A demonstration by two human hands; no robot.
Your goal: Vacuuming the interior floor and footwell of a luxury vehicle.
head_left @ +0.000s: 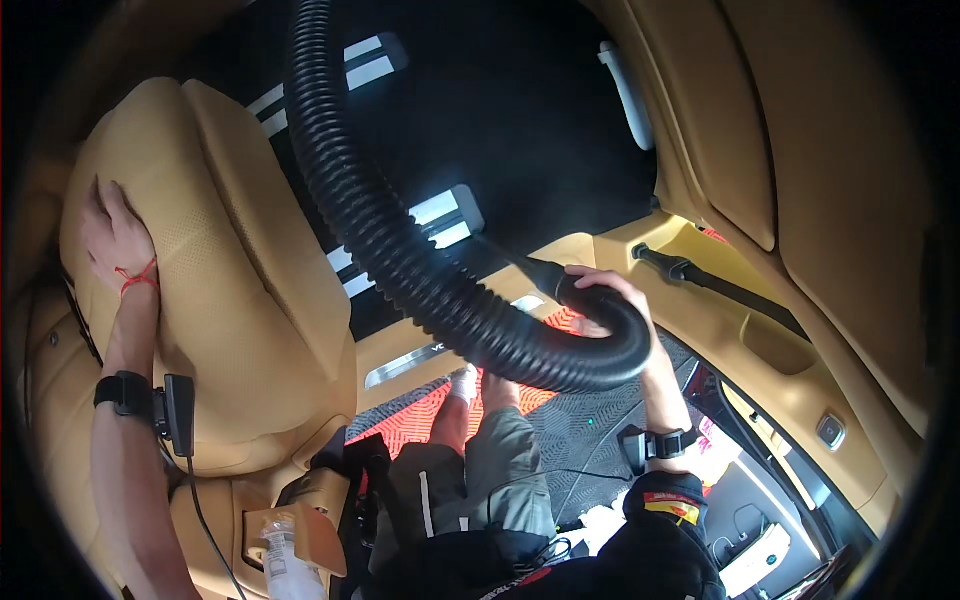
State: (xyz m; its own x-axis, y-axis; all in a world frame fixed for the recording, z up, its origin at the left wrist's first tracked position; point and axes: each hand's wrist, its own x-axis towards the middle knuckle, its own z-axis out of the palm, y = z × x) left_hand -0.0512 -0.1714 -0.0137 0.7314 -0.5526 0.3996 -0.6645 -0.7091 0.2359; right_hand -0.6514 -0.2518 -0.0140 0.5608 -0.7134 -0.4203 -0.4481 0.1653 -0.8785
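Observation:
My right hand is wrapped round the end of a black ribbed vacuum hose, close to its narrow dark nozzle. The nozzle's tip points toward the black floor of a vehicle interior. From my hand the hose loops down and back, then runs up past the top edge. My left hand lies flat on a tan perforated leather seat, fingers outstretched and holding nothing. Both wrists wear black straps, the left one carrying a small dark box.
A metal sill plate borders the doorway, with red and grey floor tiles outside. A black belt strap crosses the tan trim at right. Lower left, a clear bottle sits in a holder. A white box stands lower right.

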